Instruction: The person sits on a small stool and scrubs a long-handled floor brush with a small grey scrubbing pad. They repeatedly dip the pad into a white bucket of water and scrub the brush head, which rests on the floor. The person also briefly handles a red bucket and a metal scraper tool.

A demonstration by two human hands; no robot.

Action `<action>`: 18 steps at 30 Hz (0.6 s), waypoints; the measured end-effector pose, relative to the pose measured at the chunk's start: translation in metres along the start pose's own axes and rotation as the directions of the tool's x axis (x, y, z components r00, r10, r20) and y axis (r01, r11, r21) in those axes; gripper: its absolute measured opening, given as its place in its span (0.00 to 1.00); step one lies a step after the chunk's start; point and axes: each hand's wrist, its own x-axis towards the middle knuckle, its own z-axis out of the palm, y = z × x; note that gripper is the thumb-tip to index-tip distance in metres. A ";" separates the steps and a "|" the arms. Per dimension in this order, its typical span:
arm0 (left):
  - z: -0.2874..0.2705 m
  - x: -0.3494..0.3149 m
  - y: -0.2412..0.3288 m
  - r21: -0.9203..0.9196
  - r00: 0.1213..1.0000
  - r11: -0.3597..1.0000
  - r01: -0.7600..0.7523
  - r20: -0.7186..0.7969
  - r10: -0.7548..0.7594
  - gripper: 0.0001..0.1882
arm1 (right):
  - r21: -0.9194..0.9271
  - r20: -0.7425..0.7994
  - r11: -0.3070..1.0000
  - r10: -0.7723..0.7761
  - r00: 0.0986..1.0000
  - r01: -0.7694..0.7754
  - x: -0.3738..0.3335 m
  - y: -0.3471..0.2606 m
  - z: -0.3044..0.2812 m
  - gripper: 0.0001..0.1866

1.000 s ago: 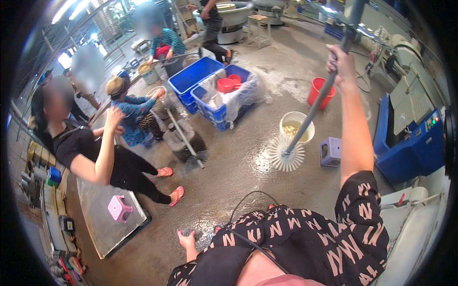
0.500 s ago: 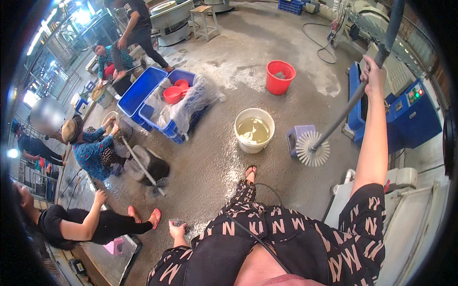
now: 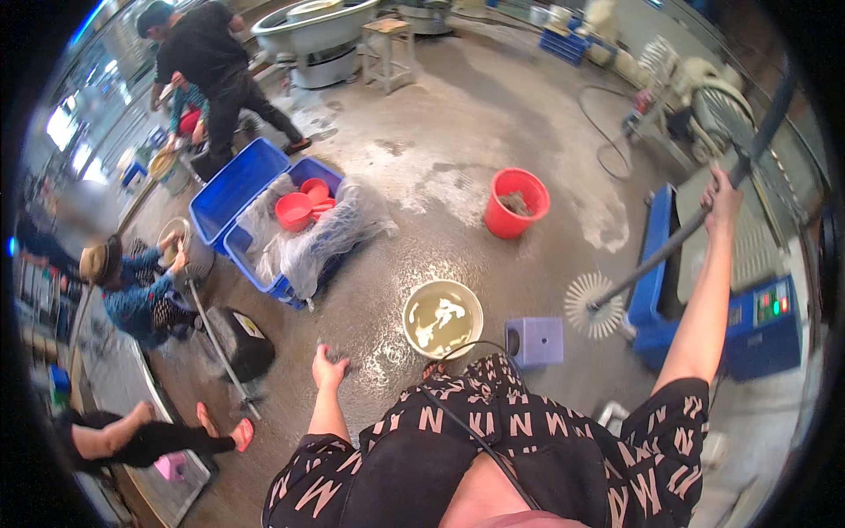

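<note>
Gripping a grey pole (image 3: 656, 255) in the fingers of the right hand (image 3: 722, 202), slanting between them, reaching leftward to a bristle disc (image 3: 581, 295), holding the left hand (image 3: 328, 366) loosely open, left of a bucket (image 3: 406, 321)

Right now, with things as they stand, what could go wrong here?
The long grey pole is in your right grip alone, so its round white bristled head could swing into the purple stool or the blue machine.
A foot is close to the white bucket; a step might tip it and spill the liquid.
The concrete floor shines as if wet, so you could slip.
</note>
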 end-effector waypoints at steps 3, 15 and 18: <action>0.028 0.027 0.049 -0.152 0.996 0.988 0.010 -0.084 -0.022 0.28 | 0.001 0.127 1.000 -0.014 0.992 0.013 0.053 0.020 0.036 0.09; 0.169 -0.059 0.145 -0.420 0.604 0.781 0.461 -0.496 -0.623 0.28 | -0.557 0.645 0.640 -0.068 0.761 0.529 0.315 0.369 0.259 0.13; 0.184 -0.088 0.220 -0.457 0.423 0.650 0.608 -0.506 -0.752 0.28 | -0.456 0.750 0.849 0.204 0.629 0.269 0.278 0.438 0.315 0.15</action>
